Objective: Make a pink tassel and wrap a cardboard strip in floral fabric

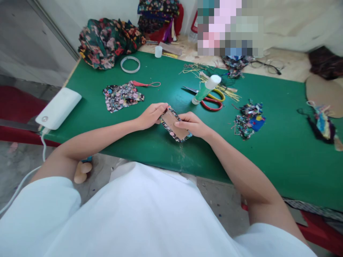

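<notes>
Between my two hands is a brown cardboard piece (174, 123) with floral fabric folded over its edges, held above the front of the green table. My left hand (152, 116) pinches its upper left corner. On the right side, my right hand (194, 125) grips the edge, its thumb lying on the bare cardboard. Just beyond stands a glue stick (205, 91) with a white cap, slightly tilted in view. Scissors (214, 101) with red and yellow handles lie behind and beside it. To the left rests a floral fabric piece (122, 96) with a red cord (147, 84).
A white power bank (58, 108) with a cable sits at the left table edge. Behind are bundled floral cloth (107, 43), a tape ring (130, 64) and a small white cap (158, 51). Fabric scraps (249, 119) and threads (324, 123) lie rightward on the green tabletop (281, 160).
</notes>
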`<state>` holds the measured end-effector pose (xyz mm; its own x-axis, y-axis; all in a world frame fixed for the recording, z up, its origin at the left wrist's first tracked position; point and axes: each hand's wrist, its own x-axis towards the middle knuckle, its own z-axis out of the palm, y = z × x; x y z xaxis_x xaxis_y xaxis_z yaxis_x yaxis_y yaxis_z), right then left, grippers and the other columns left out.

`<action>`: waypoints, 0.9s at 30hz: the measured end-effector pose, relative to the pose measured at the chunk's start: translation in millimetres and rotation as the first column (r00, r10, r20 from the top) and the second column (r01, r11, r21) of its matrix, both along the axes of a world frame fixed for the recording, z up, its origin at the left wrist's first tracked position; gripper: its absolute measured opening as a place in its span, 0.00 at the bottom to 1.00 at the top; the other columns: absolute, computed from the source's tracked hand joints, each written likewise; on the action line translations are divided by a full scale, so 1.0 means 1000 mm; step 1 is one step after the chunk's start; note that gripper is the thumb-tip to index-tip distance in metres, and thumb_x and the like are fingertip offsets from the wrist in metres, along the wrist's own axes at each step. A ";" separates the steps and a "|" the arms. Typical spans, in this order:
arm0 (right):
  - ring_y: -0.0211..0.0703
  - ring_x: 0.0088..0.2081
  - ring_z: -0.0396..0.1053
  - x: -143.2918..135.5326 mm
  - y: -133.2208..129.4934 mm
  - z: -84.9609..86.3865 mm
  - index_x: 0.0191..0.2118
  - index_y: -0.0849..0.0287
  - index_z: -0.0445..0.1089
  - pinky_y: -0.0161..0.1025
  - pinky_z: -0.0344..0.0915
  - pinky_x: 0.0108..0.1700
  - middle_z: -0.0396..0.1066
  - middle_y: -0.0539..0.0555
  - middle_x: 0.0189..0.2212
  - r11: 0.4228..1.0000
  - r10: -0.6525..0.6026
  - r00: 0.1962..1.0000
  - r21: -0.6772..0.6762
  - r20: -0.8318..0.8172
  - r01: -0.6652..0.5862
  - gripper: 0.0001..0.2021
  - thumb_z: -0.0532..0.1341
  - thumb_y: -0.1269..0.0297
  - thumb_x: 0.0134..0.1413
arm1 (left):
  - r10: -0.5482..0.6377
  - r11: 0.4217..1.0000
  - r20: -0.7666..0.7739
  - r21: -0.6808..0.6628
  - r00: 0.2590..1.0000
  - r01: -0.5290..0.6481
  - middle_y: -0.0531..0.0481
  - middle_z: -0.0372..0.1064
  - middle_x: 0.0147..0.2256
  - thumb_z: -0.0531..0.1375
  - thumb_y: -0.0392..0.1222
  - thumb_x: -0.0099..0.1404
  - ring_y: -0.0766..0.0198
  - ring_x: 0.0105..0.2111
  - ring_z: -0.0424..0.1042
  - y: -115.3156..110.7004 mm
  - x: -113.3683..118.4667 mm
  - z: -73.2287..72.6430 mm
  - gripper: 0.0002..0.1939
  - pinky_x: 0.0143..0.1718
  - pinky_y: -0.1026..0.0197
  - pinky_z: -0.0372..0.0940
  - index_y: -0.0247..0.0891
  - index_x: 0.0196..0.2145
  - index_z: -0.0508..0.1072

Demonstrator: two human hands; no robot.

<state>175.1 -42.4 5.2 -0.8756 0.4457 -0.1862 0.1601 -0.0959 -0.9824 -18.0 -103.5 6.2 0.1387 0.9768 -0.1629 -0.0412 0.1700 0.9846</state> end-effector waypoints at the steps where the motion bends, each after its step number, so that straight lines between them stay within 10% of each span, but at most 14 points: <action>1: 0.35 0.21 0.67 0.000 0.000 0.000 0.28 0.63 0.73 0.30 0.60 0.21 0.73 0.51 0.22 1.000 -0.007 1.000 0.022 0.014 0.007 0.24 0.69 0.43 0.46 | -0.011 0.998 -0.054 0.059 0.998 0.015 0.59 0.48 0.22 0.53 0.62 0.68 0.75 0.17 0.51 0.000 -0.002 -0.001 0.24 0.16 0.70 0.50 0.39 0.28 0.61; 5: 0.35 0.22 0.65 0.000 0.000 0.000 0.28 0.63 0.72 0.31 0.58 0.21 0.72 0.52 0.22 0.998 0.007 0.999 0.057 0.048 -0.010 0.25 0.68 0.41 0.47 | -0.031 0.961 -0.293 0.256 0.956 0.110 0.59 0.48 0.21 0.49 0.68 0.67 0.73 0.19 0.53 0.002 -0.010 -0.001 0.28 0.19 0.68 0.52 0.39 0.29 0.61; 14: 0.32 0.20 0.59 -0.002 0.001 0.001 0.25 0.62 0.69 0.30 0.52 0.20 0.65 0.47 0.18 0.993 0.015 0.997 0.117 0.075 -0.023 0.23 0.67 0.43 0.48 | 0.106 0.890 -0.600 0.413 0.793 0.193 0.58 0.49 0.19 0.50 0.46 0.68 0.72 0.22 0.52 0.002 -0.013 0.010 0.19 0.27 0.65 0.48 0.38 0.21 0.55; 20: 0.34 0.21 0.64 -0.003 0.003 0.004 0.28 0.62 0.73 0.31 0.57 0.21 0.72 0.50 0.21 0.999 0.034 0.998 -0.037 0.051 -0.033 0.22 0.69 0.45 0.45 | 0.107 0.927 -0.520 0.359 0.847 0.104 0.58 0.52 0.16 0.52 0.43 0.68 0.73 0.20 0.53 0.001 -0.011 0.014 0.20 0.24 0.66 0.48 0.37 0.18 0.57; 27: 0.38 0.22 0.70 -0.002 0.006 0.006 0.33 0.63 0.75 0.32 0.64 0.22 0.76 0.51 0.23 0.987 -0.025 0.999 -0.160 0.022 0.029 0.23 0.73 0.45 0.40 | -0.156 0.988 -0.091 -0.001 0.984 0.156 0.54 0.66 0.19 0.59 0.66 0.61 0.73 0.12 0.59 0.007 -0.018 0.010 0.28 0.13 0.67 0.52 0.34 0.29 0.71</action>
<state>172.8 -36.7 11.6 -0.8590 0.4320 -0.2748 0.1749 -0.2567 -0.9505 -35.7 -96.5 16.1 0.2744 0.9454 -0.1761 0.0742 0.1618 0.9840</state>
